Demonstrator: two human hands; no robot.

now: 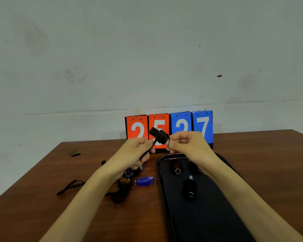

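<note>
1. The black whistle (158, 135) is held up in the air between both hands, in front of the red "5" card of the score board (202, 124), which shows 2, 5, 2 and 7.
2. The right hand (187, 144) has its fingers curled and pinches the round end of the whistle between thumb and fingertip. A thin loop of cord passes over this fingertip.
3. From this grip the whistle points toward 10 o'clock, and its flat mouthpiece is the part farthest from the fingers.
4. The left hand (138, 151) is also curled and pinches the black cord (151, 145), which runs down from the whistle into the fist.
5. Seen from the left grip, the whistle lies at 1 o'clock, just beside the knuckles (I cannot tell if it touches them).
6. Under the right forearm, at 5 o'clock from the held whistle, a dark tray (208, 215) lies on the brown table (42, 215).
7. In the tray there are 1 dark whistle (189, 186) and 2 red whistles (176, 165); the second one is partly hidden by the wrist.
8. At 6 o'clock from the left hand a blue whistle (144, 180) lies on the table, just beside the tray's left rim.
9. A heap of cords (121, 193) lies near the left forearm, and 1 loose cord (70, 186) lies at 8 o'clock from the left hand.
</note>
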